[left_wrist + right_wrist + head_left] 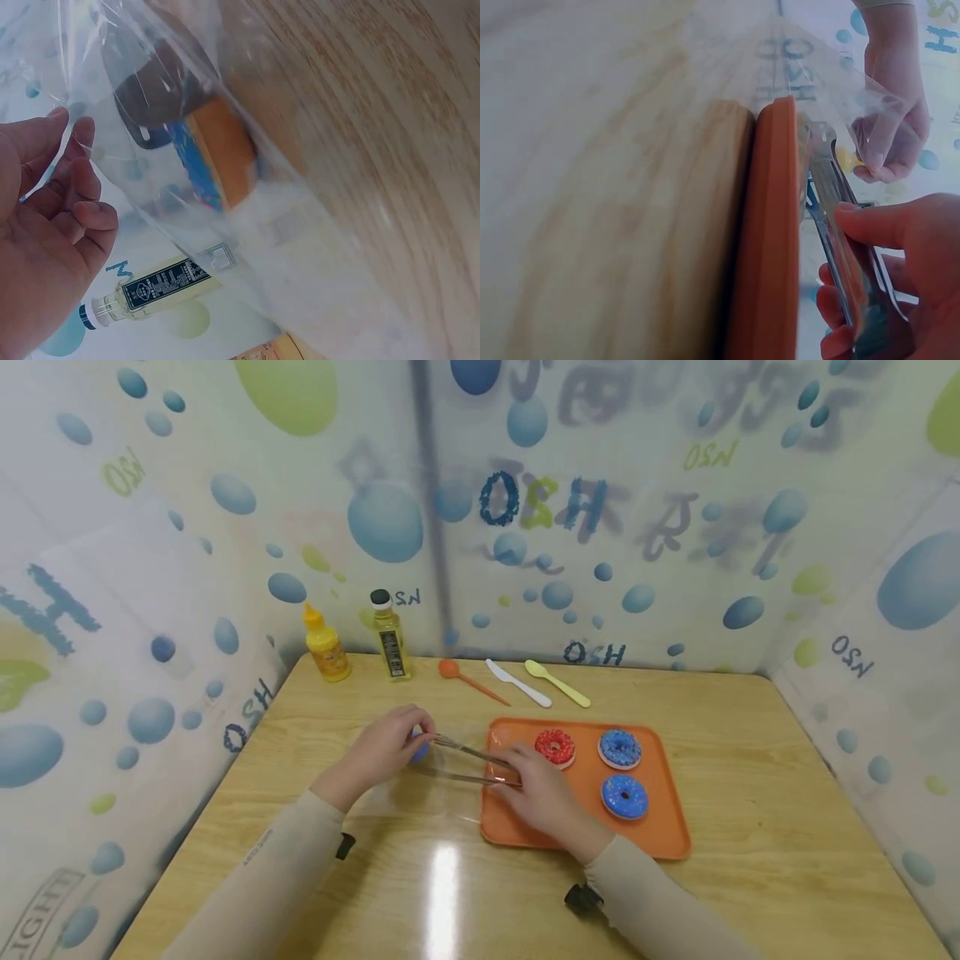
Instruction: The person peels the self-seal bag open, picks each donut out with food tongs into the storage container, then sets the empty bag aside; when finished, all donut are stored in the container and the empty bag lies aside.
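My left hand [381,745] pinches the edge of a clear plastic bag [300,217] left of the orange tray. My right hand [543,795] grips metal tongs [844,217] over the tray's left side, their ends pointing into the bag. Inside the bag, a blue-topped toy donut [225,154] with a brown base shows at the tongs' broad tip [161,90]. From the head view, only a bit of its blue is visible past my left fingers. I cannot tell whether the tongs still squeeze it.
On the orange tray [498,831] lie a red donut [555,748] and two blue donuts [625,797]. Behind stand a yellow squeeze bottle [327,652] and an oil bottle [392,643]. An orange spoon [472,681], a white knife [519,683] and a yellow spoon [558,683] lie at the back.
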Available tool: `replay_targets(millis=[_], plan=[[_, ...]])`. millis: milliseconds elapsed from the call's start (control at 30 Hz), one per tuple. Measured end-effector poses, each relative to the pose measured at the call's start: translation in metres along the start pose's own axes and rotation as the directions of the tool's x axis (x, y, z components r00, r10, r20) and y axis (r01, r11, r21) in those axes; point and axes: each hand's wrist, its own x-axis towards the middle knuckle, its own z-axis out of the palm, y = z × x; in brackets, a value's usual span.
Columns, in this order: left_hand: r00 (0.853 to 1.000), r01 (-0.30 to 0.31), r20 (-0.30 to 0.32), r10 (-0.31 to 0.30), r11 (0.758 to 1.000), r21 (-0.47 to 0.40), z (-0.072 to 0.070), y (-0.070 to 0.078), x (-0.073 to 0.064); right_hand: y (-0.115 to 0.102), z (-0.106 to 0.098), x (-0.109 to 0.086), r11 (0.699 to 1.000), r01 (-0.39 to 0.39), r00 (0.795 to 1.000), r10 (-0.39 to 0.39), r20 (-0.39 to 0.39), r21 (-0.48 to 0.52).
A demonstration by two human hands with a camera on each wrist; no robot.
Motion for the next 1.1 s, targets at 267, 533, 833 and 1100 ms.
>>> replay_targets(millis=[267,533,833,1100], plan=[[0.999,0.028,0.022,-0.028,1.000,-0.007,0.001,-0.001,-0.004,0.007,-0.018,-0.022,1.000,-0.020,1.000,0.020,0.013,0.000],[0.999,0.043,0.014,-0.043,0.999,0.001,0.001,-0.003,-0.005,0.015,-0.038,-0.045,0.998,-0.051,0.998,0.052,0.020,-0.022],[0.998,0.050,0.036,-0.050,0.999,0.004,-0.003,-0.003,-0.007,0.026,-0.053,-0.066,1.000,-0.003,1.000,0.002,-0.016,-0.030],[0.997,0.061,0.035,-0.062,0.998,0.010,-0.002,-0.008,-0.009,0.037,-0.066,-0.082,0.999,0.049,0.998,-0.049,-0.046,-0.008]])
